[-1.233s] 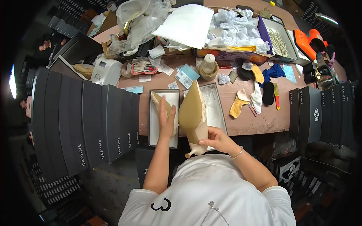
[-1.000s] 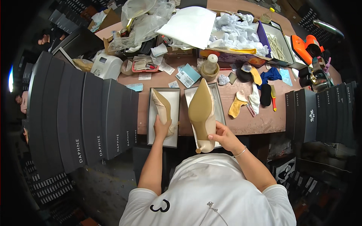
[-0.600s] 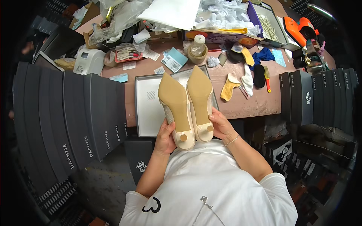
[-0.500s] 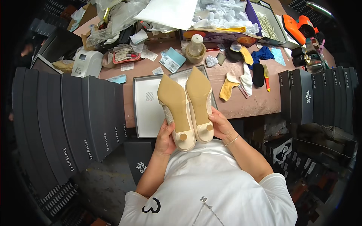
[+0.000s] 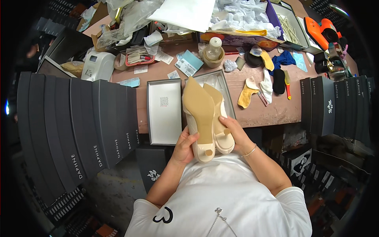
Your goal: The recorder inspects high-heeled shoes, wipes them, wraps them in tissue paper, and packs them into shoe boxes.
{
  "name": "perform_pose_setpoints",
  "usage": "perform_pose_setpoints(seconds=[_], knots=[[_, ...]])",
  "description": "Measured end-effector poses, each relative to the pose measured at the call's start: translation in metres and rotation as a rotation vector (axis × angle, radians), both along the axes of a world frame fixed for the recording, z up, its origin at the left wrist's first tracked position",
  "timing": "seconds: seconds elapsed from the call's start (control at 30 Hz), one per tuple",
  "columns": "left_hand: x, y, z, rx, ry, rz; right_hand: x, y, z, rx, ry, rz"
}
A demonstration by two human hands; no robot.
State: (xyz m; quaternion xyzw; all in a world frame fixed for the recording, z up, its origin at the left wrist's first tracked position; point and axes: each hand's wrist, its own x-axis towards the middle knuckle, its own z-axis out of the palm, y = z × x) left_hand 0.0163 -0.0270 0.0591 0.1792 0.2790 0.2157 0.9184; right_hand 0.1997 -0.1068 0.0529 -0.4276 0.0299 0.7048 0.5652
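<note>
Two cream pointed-toe heeled shoes are held side by side in front of me, tan soles up, toes pointing away. My left hand (image 5: 184, 147) grips the left shoe (image 5: 200, 114) near its heel, thumb on the side of the sole. Around the heel end of the right shoe (image 5: 222, 130), my right hand (image 5: 236, 136) is closed, its fingers mostly hidden. The left shoe partly covers the right one, which is tilted. Beneath and behind them lie a white-lined shoebox lid (image 5: 163, 126) and a shoebox (image 5: 227, 89) with white tissue in it.
Dark shoebox stacks flank me at left (image 5: 85, 126) and right (image 5: 327, 104). On the pink table (image 5: 272, 114) lie yellow sponges, a yellow-red brush (image 5: 287, 85), a bottle in a cup (image 5: 214, 51), a blue tag (image 5: 189, 63), a white label printer (image 5: 96, 66) and a purple box of crumpled paper (image 5: 274, 19).
The shoes have turned and shifted slightly right and nearer me, so the left one now overlaps the right. Both hands still hold them. The whole view has shifted a little.
</note>
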Motion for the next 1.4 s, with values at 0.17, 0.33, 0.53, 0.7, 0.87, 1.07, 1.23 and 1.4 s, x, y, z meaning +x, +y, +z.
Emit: perform_pose_setpoints(seconds=[0.17, 0.33, 0.53, 0.7, 0.87, 1.07, 1.23, 1.4], knots=[[-0.001, 0.002, 0.003, -0.044, -0.028, 0.047, -0.007, 0.0, -0.004, 0.015, 0.088, -0.125], [-0.023, 0.017, -0.003, 0.024, 0.055, 0.137, 0.011, 0.008, 0.015, 0.053, -0.334, -0.016], [-0.079, 0.091, -0.029, 1.363, 1.274, -0.471, 0.027, 0.025, -0.023, 0.274, -1.631, 0.613], [-0.088, 0.083, -0.096, 1.184, 1.189, 0.014, 0.035, 0.022, -0.04, 0.218, -1.486, 0.296], [-0.118, 0.086, -0.127, 0.47, 0.876, 0.039, 0.025, -0.007, -0.059, 0.019, -1.377, 0.622], [-0.109, 0.057, -0.141, 0.132, 0.627, 0.049, -0.007, -0.006, -0.101, -0.048, -1.122, 0.446], [-0.042, 0.009, -0.05, 0.589, 0.506, 0.333, -0.02, -0.017, -0.016, 0.032, -0.462, 0.055], [-0.022, -0.008, -0.009, 0.872, 0.434, 0.322, -0.045, -0.021, 0.01, 0.298, -0.514, 0.067]])
